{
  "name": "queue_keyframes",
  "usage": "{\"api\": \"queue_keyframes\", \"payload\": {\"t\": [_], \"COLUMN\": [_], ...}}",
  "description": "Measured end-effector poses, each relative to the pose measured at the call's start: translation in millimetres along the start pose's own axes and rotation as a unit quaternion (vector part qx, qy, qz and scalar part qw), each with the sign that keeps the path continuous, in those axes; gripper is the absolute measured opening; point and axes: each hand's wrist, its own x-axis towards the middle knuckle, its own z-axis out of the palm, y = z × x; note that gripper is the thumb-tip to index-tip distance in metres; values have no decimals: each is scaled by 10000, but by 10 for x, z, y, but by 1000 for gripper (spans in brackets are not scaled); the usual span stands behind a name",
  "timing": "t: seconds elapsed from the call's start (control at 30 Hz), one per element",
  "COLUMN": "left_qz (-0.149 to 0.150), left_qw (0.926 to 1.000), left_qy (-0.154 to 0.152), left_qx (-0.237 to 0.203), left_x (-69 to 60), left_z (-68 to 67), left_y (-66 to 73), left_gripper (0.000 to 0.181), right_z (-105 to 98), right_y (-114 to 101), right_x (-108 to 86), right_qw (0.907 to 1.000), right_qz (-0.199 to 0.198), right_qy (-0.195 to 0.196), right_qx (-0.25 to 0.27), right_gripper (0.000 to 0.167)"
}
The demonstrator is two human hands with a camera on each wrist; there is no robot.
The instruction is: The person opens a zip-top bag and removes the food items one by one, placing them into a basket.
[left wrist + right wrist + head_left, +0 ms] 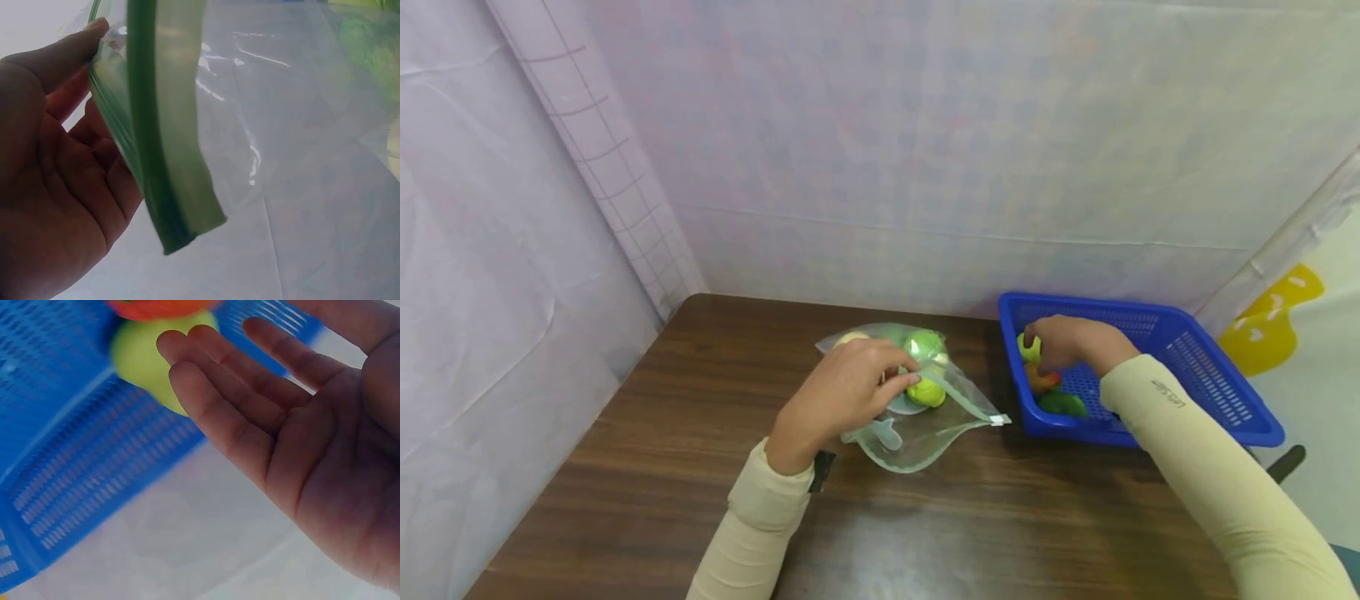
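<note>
A clear zip bag with a green-tinted edge lies on the table with its mouth spread, holding several round green and pale items. My left hand pinches the bag's rim between thumb and fingers; in the left wrist view the green seal strip hangs beside the palm. My right hand reaches into the blue basket, fingers extended beside a yellow-green item. In the right wrist view that item lies behind the fingertips, with no grip on it visible.
Inside the basket are also a red-orange item and a dark green one. A white slider sits at the bag's right corner. Pale sheets hang behind the brown table. A yellow shape shows at far right.
</note>
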Motion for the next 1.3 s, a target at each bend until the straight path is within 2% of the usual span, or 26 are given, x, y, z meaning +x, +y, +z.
{"api": "queue_keyframes", "payload": {"t": [0.13, 0.23, 0.4, 0.5, 0.63, 0.77, 0.83, 0.87, 0.93, 1.07, 1.13, 1.2, 1.3], "left_qz": [10, 24, 56, 51, 18, 27, 58, 68, 83, 87, 116, 136, 168], "left_qw": [10000, 10000, 9999, 9998, 9999, 9997, 9996, 9996, 9995, 9996, 9996, 9996, 9995], "left_qy": [13, 42, 122, 148, 145, 122, 138, 147, 170, 137, 126, 117, 141], "left_qx": [14, 34, 71, 83, -25, -188, -232, -238, -247, -225, -232, -226, -221], "left_x": [-7, -15, -25, -28, -36, -35, -28, -26, -21, -11, -8, -7, -12], "left_z": [-7, -15, -24, -29, -46, -56, -52, -51, -49, -41, -35, -35, -38], "left_y": [-1, 2, 14, 22, 29, 34, 36, 38, 44, 54, 55, 61, 71], "left_gripper": [14, 15, 15, 14, 14, 14, 14, 14, 14, 14, 14, 15, 16], "right_z": [-199, -378, -601, -585, -325, 12, 124, 166, 236, 397, 482, 553, 631], "right_y": [-134, -336, -714, -946, -1295, -1607, -1726, -1777, -1859, -1960, -1993, -2025, -2072], "right_x": [-153, -340, -750, -1028, -1334, -1467, -1455, -1426, -1335, -1054, -893, -736, -531], "right_qw": [9980, 9948, 9869, 9711, 9375, 9079, 9028, 9019, 9080, 9338, 9425, 9468, 9454], "right_qz": [-399, -576, -862, -1297, -2105, -3000, -3200, -3242, -3114, -2561, -2312, -2155, -2049], "right_qy": [484, 822, 1338, 1928, 2685, 2858, 2821, 2806, 2768, 2474, 2405, 2390, 2533], "right_qx": [-118, -175, 271, 537, 689, 630, 542, 519, 446, 338, 193, 113, 105], "right_gripper": [47, 45, 45, 39, 31, 27, 27, 28, 28, 28, 27, 30, 38]}}
